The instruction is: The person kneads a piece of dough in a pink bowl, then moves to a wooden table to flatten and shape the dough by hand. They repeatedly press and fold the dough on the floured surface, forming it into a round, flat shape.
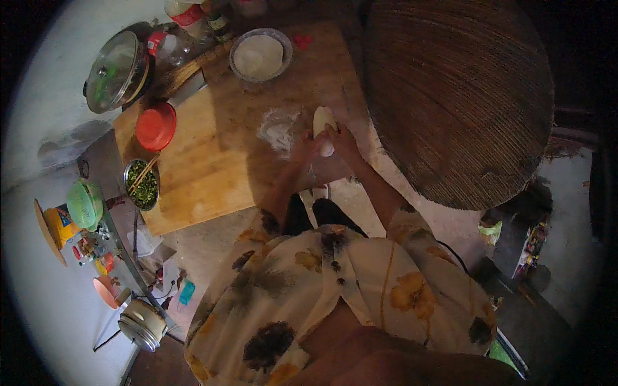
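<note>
A long piece of pale dough [324, 119] lies between my two hands near the right part of a wooden board [217, 178]. My left hand [307, 146] grips its left side, and my right hand [343, 140] grips its right side, with a rounded end showing below the fingers. Just left of my hands, white flour [278, 130] is scattered on the board. Farther back stands a metal bowl [233, 60] holding pale dough or flour; which of the two is unclear.
Along the board's left side are a red plastic bowl [156, 127], a cleaver blade [190, 89] and a metal bowl of chopped greens [142, 186] with chopsticks across it. A glass-lidded pan [112, 72] stands at the back left. A large round woven mat [458, 101] rises at the right.
</note>
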`<state>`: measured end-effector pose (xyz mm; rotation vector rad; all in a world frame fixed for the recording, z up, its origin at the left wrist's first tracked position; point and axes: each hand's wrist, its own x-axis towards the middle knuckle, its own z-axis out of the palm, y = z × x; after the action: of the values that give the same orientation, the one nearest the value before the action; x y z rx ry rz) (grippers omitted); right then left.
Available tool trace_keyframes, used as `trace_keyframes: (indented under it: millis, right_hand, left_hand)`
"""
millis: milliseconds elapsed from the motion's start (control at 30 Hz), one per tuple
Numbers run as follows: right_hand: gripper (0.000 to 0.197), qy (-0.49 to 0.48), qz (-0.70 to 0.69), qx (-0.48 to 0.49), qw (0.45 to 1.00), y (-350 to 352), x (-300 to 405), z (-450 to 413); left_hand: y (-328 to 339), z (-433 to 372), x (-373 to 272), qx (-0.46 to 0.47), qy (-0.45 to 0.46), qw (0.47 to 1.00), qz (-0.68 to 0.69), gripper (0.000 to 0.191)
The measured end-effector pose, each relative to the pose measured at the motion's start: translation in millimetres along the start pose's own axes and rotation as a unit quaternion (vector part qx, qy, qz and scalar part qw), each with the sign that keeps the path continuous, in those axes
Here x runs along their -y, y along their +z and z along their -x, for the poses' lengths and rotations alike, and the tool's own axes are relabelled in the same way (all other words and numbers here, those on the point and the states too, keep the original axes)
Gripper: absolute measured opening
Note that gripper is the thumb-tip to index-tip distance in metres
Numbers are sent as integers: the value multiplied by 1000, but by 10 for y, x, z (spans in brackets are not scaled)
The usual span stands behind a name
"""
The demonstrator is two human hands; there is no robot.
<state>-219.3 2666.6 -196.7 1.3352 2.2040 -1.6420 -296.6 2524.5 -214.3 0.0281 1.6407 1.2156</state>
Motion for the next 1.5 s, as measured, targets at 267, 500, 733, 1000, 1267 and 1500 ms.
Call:
trace_keyframes:
  millis: [267,500,733,1000,1267,1500]
  right_hand:
    - [31,-391,80,-184,898,381,170,-423]
    - [26,-255,332,-186,889,787,346,-788]
    - [38,-314,476,-211,794,567,296,-1028]
    - [41,-60,182,-31,981,151,789,-80]
    - [18,-366,269,-227,861,697,-20,283]
    - [29,-245,389,-138,878,817,621,-265]
  left_hand:
    - [-209,469,-487,-55,147,974,-165,65]
    - [-415,-63,-384,-104,91,950,-281,44]
    - [-318,-108,-633,-26,91,956,-276,45]
    - [-44,302,87,-135,330,919,-168,46]
    - [-522,723,467,-65,205,933,-287,51]
    - [-1054,842,140,-203,252,909,-264,60]
